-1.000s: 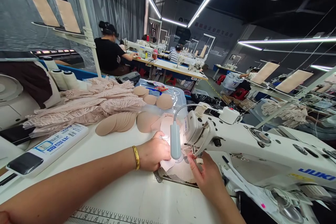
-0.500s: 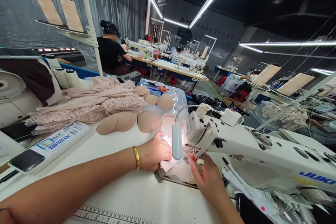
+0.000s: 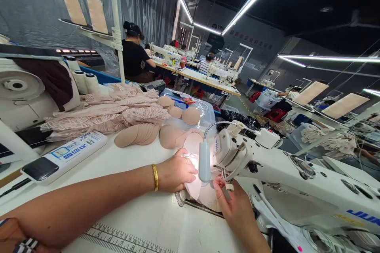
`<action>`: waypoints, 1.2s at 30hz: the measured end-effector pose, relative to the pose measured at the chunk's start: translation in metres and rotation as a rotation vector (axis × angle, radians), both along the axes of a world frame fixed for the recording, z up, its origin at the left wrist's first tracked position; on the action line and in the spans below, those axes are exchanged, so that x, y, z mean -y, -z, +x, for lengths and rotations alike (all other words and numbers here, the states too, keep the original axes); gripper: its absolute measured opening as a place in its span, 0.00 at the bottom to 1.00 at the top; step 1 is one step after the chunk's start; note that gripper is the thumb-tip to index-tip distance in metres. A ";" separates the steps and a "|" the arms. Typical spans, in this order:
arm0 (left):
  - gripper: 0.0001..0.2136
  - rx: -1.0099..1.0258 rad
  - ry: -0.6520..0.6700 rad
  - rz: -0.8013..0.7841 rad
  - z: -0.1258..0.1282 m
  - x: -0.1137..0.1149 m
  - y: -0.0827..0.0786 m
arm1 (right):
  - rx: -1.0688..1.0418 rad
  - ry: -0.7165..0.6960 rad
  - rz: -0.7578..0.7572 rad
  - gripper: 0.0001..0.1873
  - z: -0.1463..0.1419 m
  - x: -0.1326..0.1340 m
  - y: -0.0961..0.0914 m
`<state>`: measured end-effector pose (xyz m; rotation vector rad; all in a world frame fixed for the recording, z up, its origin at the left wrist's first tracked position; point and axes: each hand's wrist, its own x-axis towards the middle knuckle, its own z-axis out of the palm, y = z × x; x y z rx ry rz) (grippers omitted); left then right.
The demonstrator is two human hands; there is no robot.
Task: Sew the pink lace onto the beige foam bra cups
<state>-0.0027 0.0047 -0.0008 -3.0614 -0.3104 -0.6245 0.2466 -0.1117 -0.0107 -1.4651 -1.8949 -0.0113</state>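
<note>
Pale pink fabric [image 3: 194, 190] lies on the bed of a white sewing machine [image 3: 274, 160], under a small lit lamp [image 3: 204, 162]. My left hand [image 3: 177, 172], with a gold bangle at the wrist, has its fingers curled over the fabric's left side. On the other side of the lamp, my right hand [image 3: 234, 203] has thumb and fingertips drawn together at the fabric's edge, beside the needle area. The lamp and machine head partly hide the stitching spot. Beyond my left hand sit overlapping beige oval pads [image 3: 138, 134] and another beige pad [image 3: 169, 136].
Pink lace fabric [image 3: 109, 108] is heaped at the back left. A white boxlike device [image 3: 68, 154] lies in front of it. Round beige pads [image 3: 190, 116] rest on a clear plastic lid [image 3: 206, 110]. Ruler markings [image 3: 118, 239] run along the near edge. A person in black [image 3: 135, 57] sits farther off.
The pink fabric under my left hand has turned, and its corner now points down toward the table. Both hands stay close to the needle. The whole view has shifted slightly.
</note>
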 end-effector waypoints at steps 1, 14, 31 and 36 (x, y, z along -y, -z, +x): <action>0.09 -0.002 0.002 0.008 -0.001 0.000 0.001 | 0.003 -0.006 -0.005 0.10 0.000 0.000 0.001; 0.08 0.034 -0.039 0.043 -0.003 -0.005 0.007 | 0.174 -0.183 -0.150 0.08 0.002 0.003 0.006; 0.17 0.111 -0.256 -0.792 -0.032 0.036 -0.030 | -0.052 -0.215 -0.024 0.07 -0.034 0.027 -0.015; 0.20 0.415 -0.327 -1.468 -0.075 0.077 -0.050 | -0.247 -0.250 0.111 0.07 -0.085 0.060 -0.028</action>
